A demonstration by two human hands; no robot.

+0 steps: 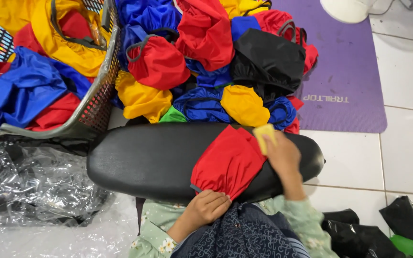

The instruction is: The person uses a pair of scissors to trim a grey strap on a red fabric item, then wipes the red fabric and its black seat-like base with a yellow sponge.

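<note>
Her left hand (209,206) pinches the red bag's (228,161) bunched end on the black cushion (144,160) while right fingers (276,145) press a yellow pad (265,136) on it, seemingly mid-wipe, needing steady strokes.

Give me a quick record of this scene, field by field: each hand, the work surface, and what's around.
left hand: grips the lower end of a red cloth bag
right hand: presses a small yellow pad on the bag
surface: black padded board
behind: pile of red, blue, yellow and black bags
left: basket of bags
floor: purple mat, clear plastic
</note>
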